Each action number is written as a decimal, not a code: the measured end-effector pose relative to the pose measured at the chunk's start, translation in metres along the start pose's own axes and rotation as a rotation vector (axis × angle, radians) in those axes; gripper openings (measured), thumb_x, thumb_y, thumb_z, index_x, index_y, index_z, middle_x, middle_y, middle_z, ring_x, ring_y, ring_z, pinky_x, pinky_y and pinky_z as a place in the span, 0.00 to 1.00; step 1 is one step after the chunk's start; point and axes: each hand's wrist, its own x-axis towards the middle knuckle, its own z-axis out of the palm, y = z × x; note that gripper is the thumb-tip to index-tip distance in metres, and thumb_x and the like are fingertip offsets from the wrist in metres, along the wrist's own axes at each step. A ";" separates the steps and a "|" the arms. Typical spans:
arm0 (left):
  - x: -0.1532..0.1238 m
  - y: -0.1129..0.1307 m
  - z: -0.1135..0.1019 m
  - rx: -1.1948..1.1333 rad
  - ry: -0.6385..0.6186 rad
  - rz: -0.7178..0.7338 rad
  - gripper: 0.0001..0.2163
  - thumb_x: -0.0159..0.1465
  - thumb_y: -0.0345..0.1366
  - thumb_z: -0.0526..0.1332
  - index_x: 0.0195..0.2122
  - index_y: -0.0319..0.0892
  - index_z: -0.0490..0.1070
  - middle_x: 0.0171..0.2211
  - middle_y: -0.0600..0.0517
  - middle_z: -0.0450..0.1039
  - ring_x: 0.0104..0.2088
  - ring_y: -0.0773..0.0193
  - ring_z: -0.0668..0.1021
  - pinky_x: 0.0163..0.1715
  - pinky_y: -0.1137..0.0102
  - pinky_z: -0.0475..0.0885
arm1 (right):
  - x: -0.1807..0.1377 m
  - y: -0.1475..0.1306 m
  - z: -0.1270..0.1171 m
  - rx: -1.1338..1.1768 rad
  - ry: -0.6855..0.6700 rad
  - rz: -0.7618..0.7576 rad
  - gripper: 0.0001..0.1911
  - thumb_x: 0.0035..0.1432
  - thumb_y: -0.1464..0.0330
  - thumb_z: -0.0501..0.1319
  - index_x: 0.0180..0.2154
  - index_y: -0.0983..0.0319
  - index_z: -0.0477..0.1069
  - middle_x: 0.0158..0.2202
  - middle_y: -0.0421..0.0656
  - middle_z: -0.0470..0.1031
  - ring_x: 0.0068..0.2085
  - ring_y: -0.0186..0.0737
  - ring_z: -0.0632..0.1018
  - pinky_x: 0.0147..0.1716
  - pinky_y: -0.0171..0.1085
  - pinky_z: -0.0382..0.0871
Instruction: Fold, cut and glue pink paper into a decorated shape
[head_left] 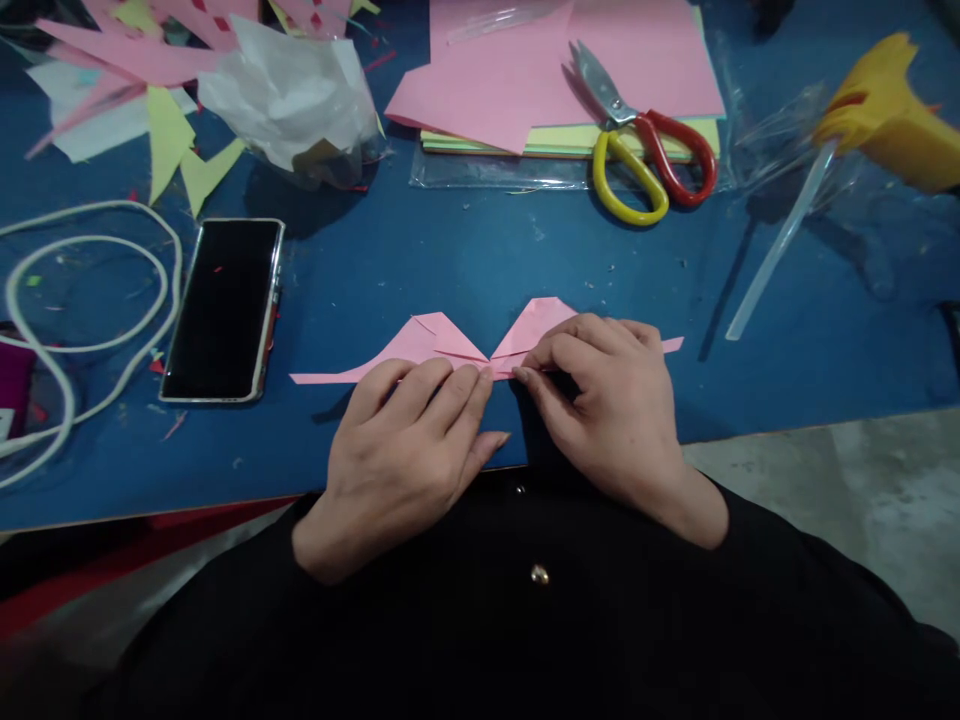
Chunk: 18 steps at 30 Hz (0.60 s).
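Observation:
A folded piece of pink paper (pixel 456 338) lies near the table's front edge, with two peaked parts meeting at a creased middle and a thin strip out to each side. My left hand (pixel 409 450) rests over its left half, fingers laid along the lower edge and fingertips near the middle crease. The thumb of that hand sticks out apart, below the paper. With thumb and forefinger, my right hand (pixel 619 405) pinches the lower edge just right of the crease. Part of the right half is hidden under those fingers.
Scissors (pixel 615 110) lie across stacked coloured paper (pixel 487 85). A yellow glue gun (pixel 877 115) with a clear glue stick is at right. At left are a phone (pixel 223 310), a white cable (pixel 176 250), paper scraps (pixel 169 140) and crumpled white paper (pixel 289 95).

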 end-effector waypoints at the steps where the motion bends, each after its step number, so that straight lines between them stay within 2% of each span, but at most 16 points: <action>1: -0.001 0.000 0.000 0.004 0.007 0.003 0.19 0.68 0.42 0.62 0.52 0.31 0.77 0.46 0.46 0.82 0.45 0.54 0.79 0.47 0.59 0.67 | 0.001 0.000 0.000 -0.015 -0.010 0.000 0.08 0.64 0.69 0.60 0.31 0.60 0.74 0.34 0.41 0.77 0.38 0.44 0.76 0.44 0.45 0.58; 8: -0.003 0.001 0.004 0.007 0.025 0.023 0.25 0.69 0.49 0.60 0.58 0.33 0.73 0.48 0.45 0.81 0.45 0.53 0.79 0.49 0.59 0.66 | 0.003 -0.002 0.000 -0.083 -0.027 -0.031 0.08 0.64 0.68 0.60 0.32 0.60 0.75 0.35 0.43 0.77 0.37 0.45 0.75 0.42 0.45 0.58; 18: -0.004 0.003 0.004 0.014 -0.001 0.040 0.27 0.69 0.51 0.58 0.57 0.32 0.74 0.48 0.42 0.80 0.45 0.52 0.79 0.51 0.58 0.66 | 0.000 0.011 -0.014 -0.017 -0.047 0.056 0.06 0.62 0.68 0.62 0.31 0.59 0.75 0.35 0.42 0.77 0.38 0.45 0.76 0.44 0.46 0.59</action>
